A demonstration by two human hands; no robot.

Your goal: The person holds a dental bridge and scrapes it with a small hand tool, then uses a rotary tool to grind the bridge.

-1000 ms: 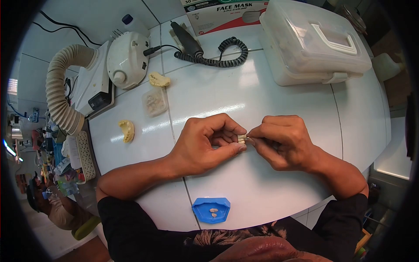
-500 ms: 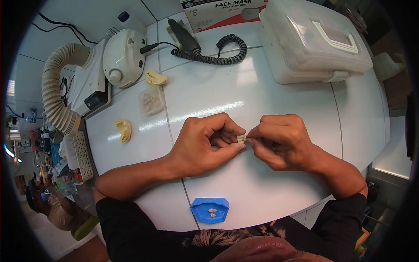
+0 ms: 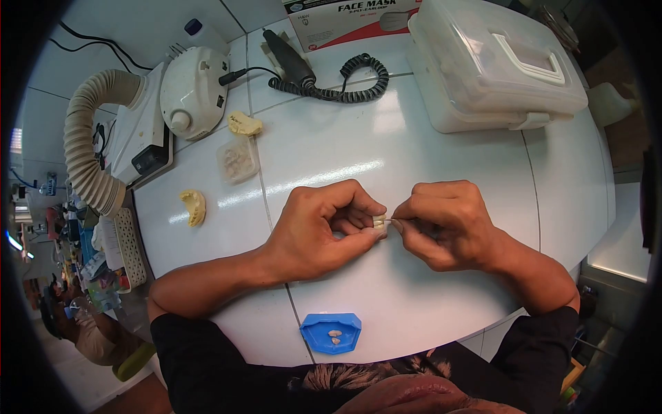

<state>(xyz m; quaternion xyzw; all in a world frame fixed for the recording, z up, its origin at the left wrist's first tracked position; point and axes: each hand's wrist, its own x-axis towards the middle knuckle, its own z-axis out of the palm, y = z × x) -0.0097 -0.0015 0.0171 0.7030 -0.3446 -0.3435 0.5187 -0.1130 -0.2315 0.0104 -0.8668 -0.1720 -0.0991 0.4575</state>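
Note:
Over the middle of the table, my left hand (image 3: 314, 231) pinches a small cream tooth-like dental piece (image 3: 379, 221) between thumb and fingertips. Close on its right, my right hand (image 3: 445, 228) is closed in a pinch around a very thin tool (image 3: 390, 220), whose tip reaches the piece's side. Its exact kind is too small to make out, and the fingers hide most of it. Nearer my body sits a blue tray (image 3: 309, 334) with a couple of small pale tooth-like bits (image 3: 335, 334) inside.
Yellow dental casts (image 3: 194, 208) and a small clear box (image 3: 238, 160) lie to the left. Behind them stand a white control unit (image 3: 193, 93) and a ribbed hose (image 3: 83, 145). A corded handpiece (image 3: 289, 61), mask box (image 3: 355, 21) and lidded case (image 3: 496, 76) line the back.
Both hands keep almost the same pose and place. My right fingertips sit very slightly farther from the dental piece, with a bit more of the thin tool showing.

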